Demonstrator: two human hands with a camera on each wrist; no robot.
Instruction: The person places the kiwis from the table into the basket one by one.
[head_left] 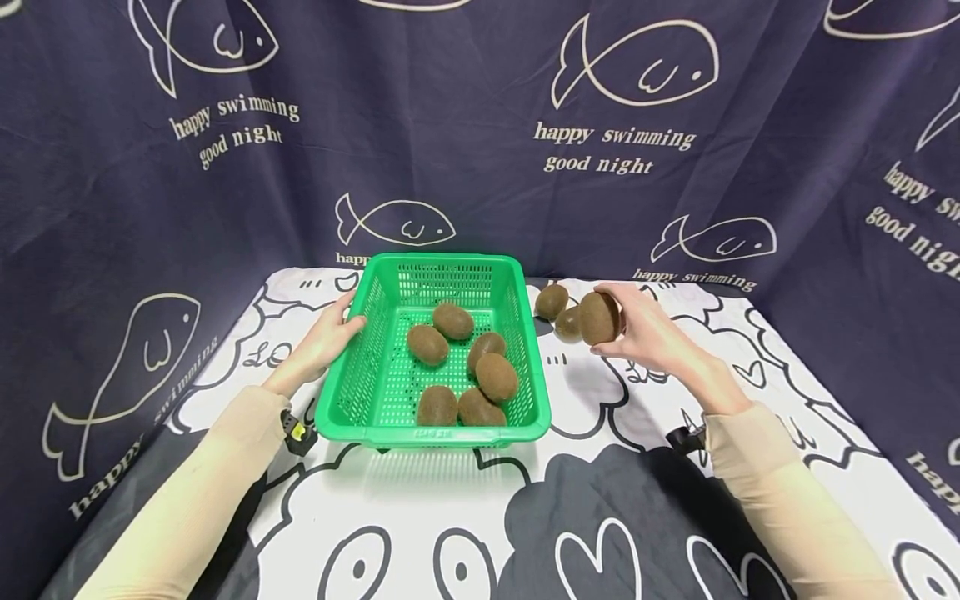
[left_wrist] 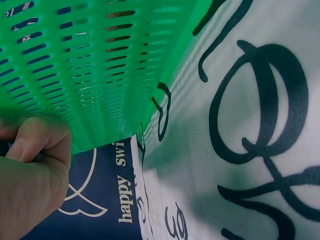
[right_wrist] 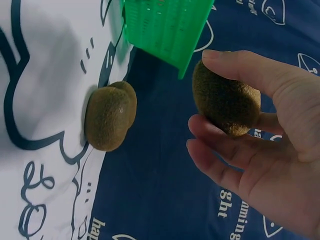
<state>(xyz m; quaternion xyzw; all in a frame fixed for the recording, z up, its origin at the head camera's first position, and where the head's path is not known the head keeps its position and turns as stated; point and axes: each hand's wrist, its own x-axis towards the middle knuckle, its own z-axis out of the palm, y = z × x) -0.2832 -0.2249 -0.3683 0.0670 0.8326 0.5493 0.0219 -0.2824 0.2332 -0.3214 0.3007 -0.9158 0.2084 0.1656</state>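
Note:
A green plastic basket [head_left: 375,433] with perforated walls stands on the table, several brown kiwis [head_left: 427,344] lying in it. My left hand [head_left: 327,336] grips its left rim, the fingers bent over the edge; in the left wrist view the hand [left_wrist: 40,150] is against the slotted wall. Off the basket's right side, my right hand [head_left: 645,329] holds a kiwi [right_wrist: 225,97] between thumb and fingers, raised above the cloth. Two more kiwis [head_left: 552,302] lie on the table just left of that hand, one partly behind the other in the right wrist view.
The table is covered by a white and dark cartoon-print cloth [head_left: 420,492]. A navy curtain [head_left: 480,150] with fish drawings and lettering hangs close behind the table and along both sides.

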